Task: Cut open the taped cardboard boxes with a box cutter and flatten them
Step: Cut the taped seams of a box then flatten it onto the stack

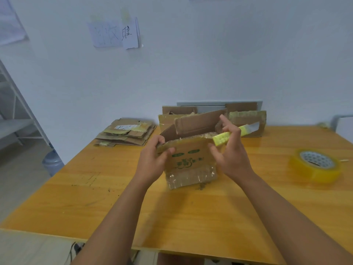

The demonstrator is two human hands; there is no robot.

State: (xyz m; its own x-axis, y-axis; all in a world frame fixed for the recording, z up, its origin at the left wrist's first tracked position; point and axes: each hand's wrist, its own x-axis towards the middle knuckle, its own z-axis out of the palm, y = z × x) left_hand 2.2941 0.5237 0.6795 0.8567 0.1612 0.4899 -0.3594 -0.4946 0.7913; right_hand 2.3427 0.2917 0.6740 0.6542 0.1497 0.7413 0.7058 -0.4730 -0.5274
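A small brown cardboard box (191, 165) with green print and clear tape stands on the wooden table (172, 217), its top flaps open. My left hand (152, 161) grips the box's near top edge at its left corner. My right hand (231, 152) holds a yellow box cutter (222, 139) against the box's right top corner; the blade end is not visible. More taped boxes (246, 121) stand behind it by the wall.
A stack of flattened cardboard (126, 132) lies at the table's far left. A roll of clear yellowish tape (316, 165) sits on the right side. A water bottle (52, 162) stands on the floor left of the table.
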